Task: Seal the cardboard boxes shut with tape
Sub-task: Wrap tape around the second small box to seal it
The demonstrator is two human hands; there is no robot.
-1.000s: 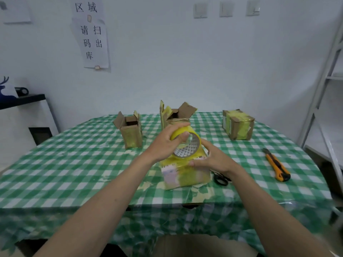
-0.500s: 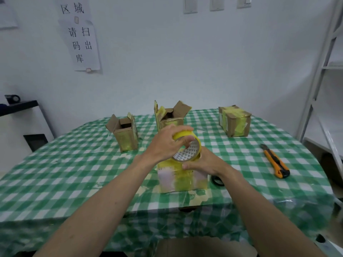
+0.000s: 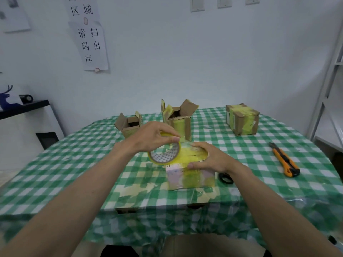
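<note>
A small box (image 3: 189,178) wrapped in yellow tape sits near the table's front edge. My left hand (image 3: 154,135) grips a roll of yellow tape (image 3: 164,154) just above the box's left end. My right hand (image 3: 209,157) rests on the box top, fingers spread over it and thumb on the front edge. Two cardboard boxes stand behind with flaps up: one at left (image 3: 130,127), one in the middle (image 3: 179,120). A closed, taped box (image 3: 242,119) stands at the back right.
An orange utility knife (image 3: 284,160) lies on the green checked tablecloth (image 3: 74,164) to the right. Black scissors (image 3: 225,178) lie beside the front box, partly under my right wrist. A white shelf frame (image 3: 332,76) stands at the right, a dark counter (image 3: 24,108) at the left.
My left hand has carried the tape roll left and down off the box top. My right hand has flattened onto the box top. The camera has shifted slightly.
</note>
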